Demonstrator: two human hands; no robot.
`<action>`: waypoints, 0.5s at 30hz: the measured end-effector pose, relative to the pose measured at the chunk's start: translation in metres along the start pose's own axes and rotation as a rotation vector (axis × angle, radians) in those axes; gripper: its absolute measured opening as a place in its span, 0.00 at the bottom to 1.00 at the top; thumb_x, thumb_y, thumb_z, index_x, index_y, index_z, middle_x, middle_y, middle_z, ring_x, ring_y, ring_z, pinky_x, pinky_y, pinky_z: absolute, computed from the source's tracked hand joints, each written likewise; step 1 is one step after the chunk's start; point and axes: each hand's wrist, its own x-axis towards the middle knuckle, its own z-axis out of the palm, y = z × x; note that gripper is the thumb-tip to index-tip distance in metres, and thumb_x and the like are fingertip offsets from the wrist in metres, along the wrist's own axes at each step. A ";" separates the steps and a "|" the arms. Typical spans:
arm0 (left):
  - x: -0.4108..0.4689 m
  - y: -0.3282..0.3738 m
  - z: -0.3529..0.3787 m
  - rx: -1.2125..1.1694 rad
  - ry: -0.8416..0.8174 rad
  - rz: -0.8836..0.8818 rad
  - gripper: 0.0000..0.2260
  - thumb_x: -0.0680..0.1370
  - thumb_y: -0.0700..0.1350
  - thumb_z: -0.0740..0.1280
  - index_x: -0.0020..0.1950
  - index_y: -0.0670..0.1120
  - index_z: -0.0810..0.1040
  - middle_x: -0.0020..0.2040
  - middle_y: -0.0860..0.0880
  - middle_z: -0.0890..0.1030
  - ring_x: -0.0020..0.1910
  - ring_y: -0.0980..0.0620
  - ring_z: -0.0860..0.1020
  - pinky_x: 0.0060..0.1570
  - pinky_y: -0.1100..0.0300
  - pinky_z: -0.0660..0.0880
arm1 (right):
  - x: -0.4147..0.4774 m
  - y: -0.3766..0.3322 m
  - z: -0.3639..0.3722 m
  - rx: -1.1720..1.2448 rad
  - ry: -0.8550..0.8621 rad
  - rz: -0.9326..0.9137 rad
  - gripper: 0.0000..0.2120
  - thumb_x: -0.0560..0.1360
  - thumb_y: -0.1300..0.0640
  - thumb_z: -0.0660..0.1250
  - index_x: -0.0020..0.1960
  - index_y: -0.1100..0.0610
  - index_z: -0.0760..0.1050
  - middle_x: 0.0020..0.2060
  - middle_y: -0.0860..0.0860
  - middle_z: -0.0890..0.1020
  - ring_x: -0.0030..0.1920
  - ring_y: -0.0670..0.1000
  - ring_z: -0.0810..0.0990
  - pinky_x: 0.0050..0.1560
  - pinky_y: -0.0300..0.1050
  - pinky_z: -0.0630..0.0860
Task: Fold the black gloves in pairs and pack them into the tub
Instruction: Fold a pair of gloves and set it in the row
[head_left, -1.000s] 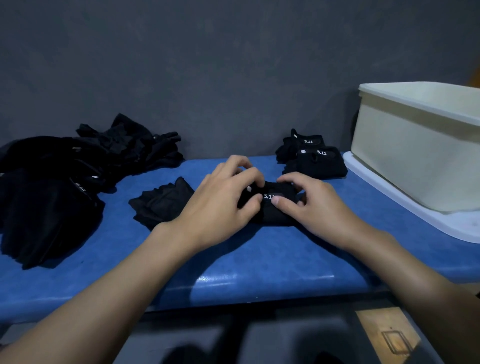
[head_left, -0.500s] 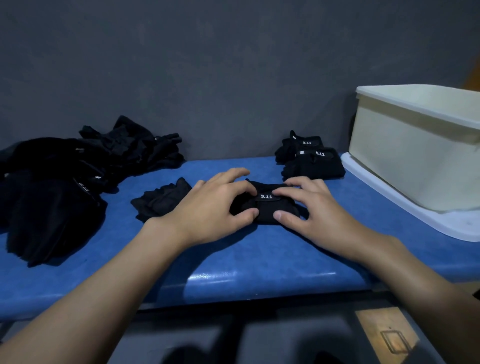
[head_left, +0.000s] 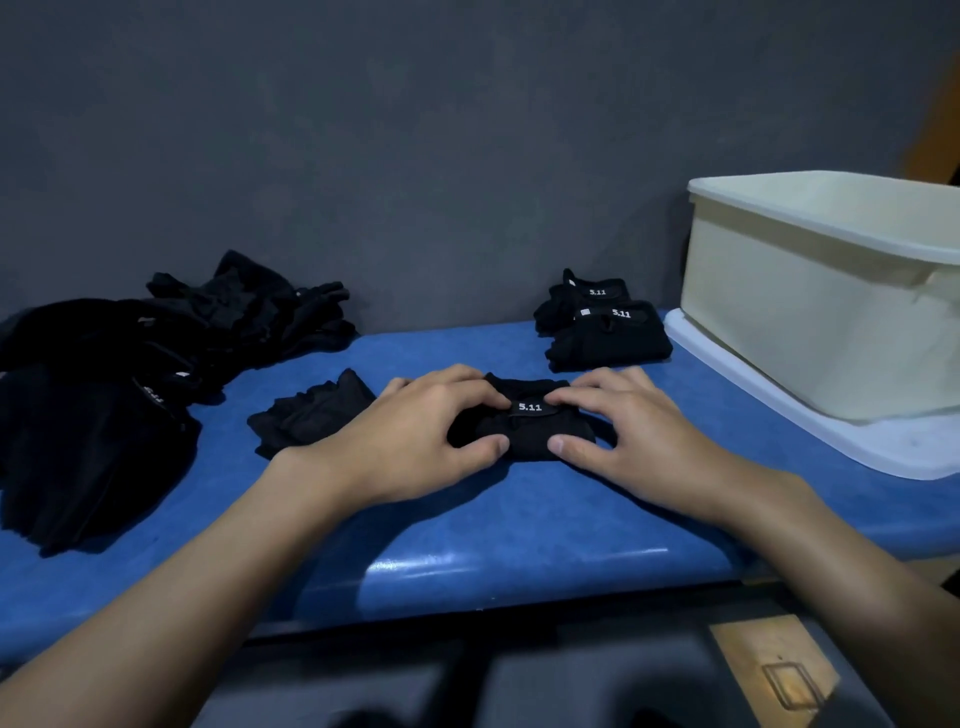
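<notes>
A folded pair of black gloves (head_left: 524, 434) with a white "5.11" label lies mid-table on the blue surface (head_left: 467, 545). My left hand (head_left: 421, 436) grips its left end, fingers curved over the top and thumb at the near edge. My right hand (head_left: 639, 436) grips the right end the same way. The cream tub (head_left: 810, 322) stands at the right on its pale lid (head_left: 779, 421); its inside is hidden. Two other folded pairs (head_left: 608, 332) lie stacked beside the tub.
A single loose black glove (head_left: 306, 415) lies just left of my left hand. A large heap of unfolded black gloves (head_left: 130, 374) fills the table's left end. A grey wall runs close behind the table.
Both hands have flattened and spread a little apart over the bundle, thumbs now at its near edge. The label has come into full view between them. The bundle itself has stayed in place.
</notes>
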 end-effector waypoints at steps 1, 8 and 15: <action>0.003 0.003 0.001 -0.023 -0.003 0.005 0.25 0.72 0.67 0.59 0.66 0.59 0.75 0.63 0.63 0.73 0.59 0.60 0.74 0.66 0.49 0.68 | -0.002 0.003 -0.003 -0.004 0.000 0.005 0.24 0.74 0.40 0.66 0.68 0.44 0.72 0.58 0.38 0.72 0.59 0.43 0.63 0.67 0.52 0.65; 0.028 0.027 0.022 -0.139 0.014 0.075 0.21 0.74 0.59 0.66 0.65 0.53 0.77 0.59 0.57 0.76 0.58 0.57 0.76 0.61 0.55 0.72 | -0.017 0.030 -0.026 -0.021 -0.004 0.059 0.22 0.73 0.40 0.67 0.66 0.41 0.73 0.57 0.39 0.75 0.58 0.45 0.65 0.65 0.54 0.67; 0.066 0.061 0.046 -0.112 0.069 0.074 0.19 0.76 0.57 0.65 0.64 0.52 0.77 0.62 0.55 0.76 0.60 0.53 0.75 0.62 0.49 0.72 | -0.023 0.054 -0.049 -0.159 0.053 0.159 0.23 0.73 0.44 0.70 0.67 0.46 0.74 0.64 0.48 0.69 0.66 0.51 0.63 0.68 0.51 0.65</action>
